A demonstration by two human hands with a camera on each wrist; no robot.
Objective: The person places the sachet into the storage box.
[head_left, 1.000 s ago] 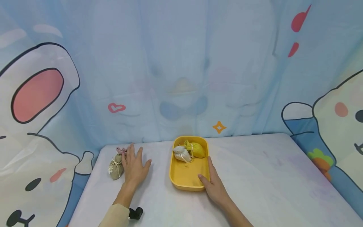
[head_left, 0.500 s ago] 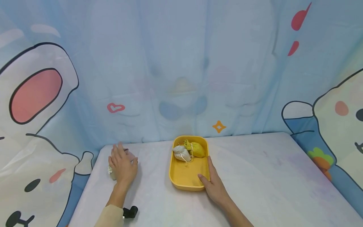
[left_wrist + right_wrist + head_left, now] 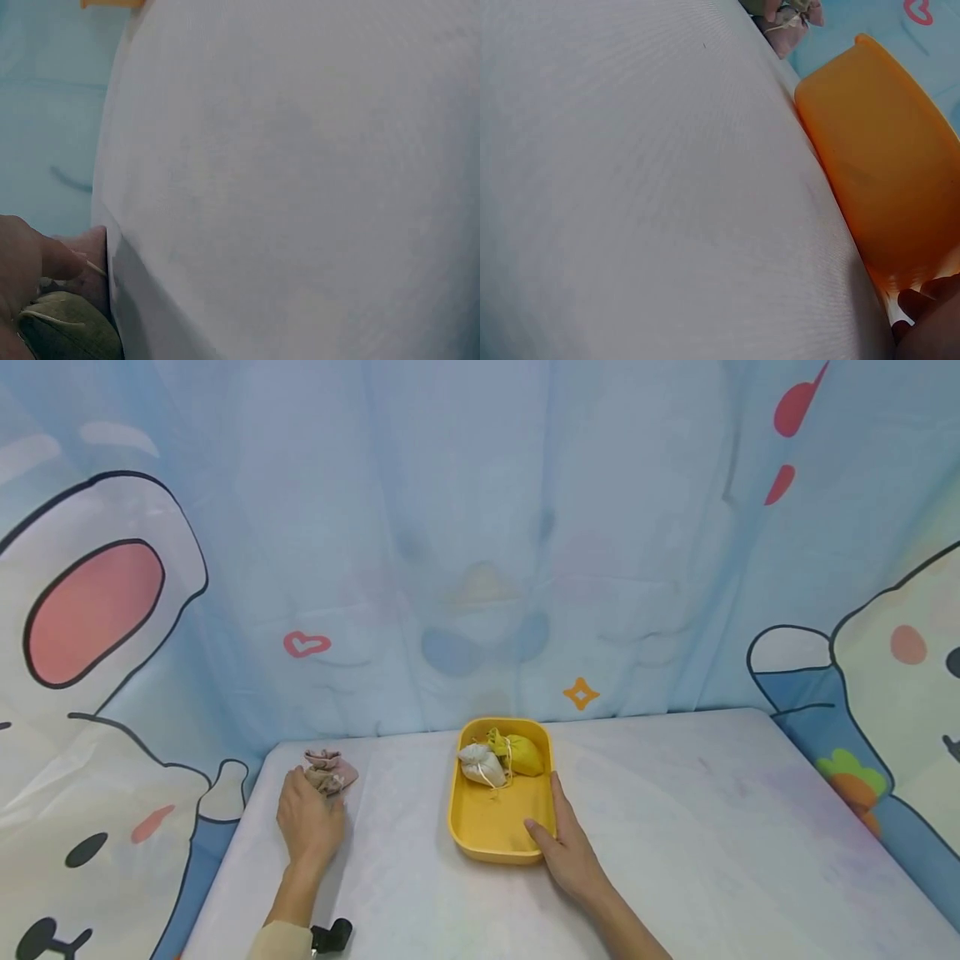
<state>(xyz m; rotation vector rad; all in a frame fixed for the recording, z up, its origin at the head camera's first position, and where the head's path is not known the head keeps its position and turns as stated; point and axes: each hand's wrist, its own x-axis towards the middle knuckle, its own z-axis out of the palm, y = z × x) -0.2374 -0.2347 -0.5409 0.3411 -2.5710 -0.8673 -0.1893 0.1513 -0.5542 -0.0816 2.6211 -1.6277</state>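
At the table's left side my left hand (image 3: 309,822) curls over an olive-green drawstring pouch (image 3: 71,322), gripping it near its tied neck. Most of that pouch is hidden under the hand in the head view. Right behind it lies a dusty-pink drawstring pouch (image 3: 346,772), overlapped by the olive one. My right hand (image 3: 573,860) holds a yellow plastic tray (image 3: 491,843) by its right wall, thumb over the rim and fingers outside. Inside the tray's far end rest a pale grey pouch (image 3: 482,767) and a yellow-green pouch (image 3: 527,757), side by side.
A pale cloth covers the table (image 3: 697,827). Behind it hangs a blue curtain (image 3: 480,527) printed with cartoon figures, close along the far edge. A black device (image 3: 332,936) is at the left wrist.
My left hand has moved left and back toward me, from over the pouches onto the olive one, its fingers now curled. The pink pouch shows more. The right hand and tray stay put.
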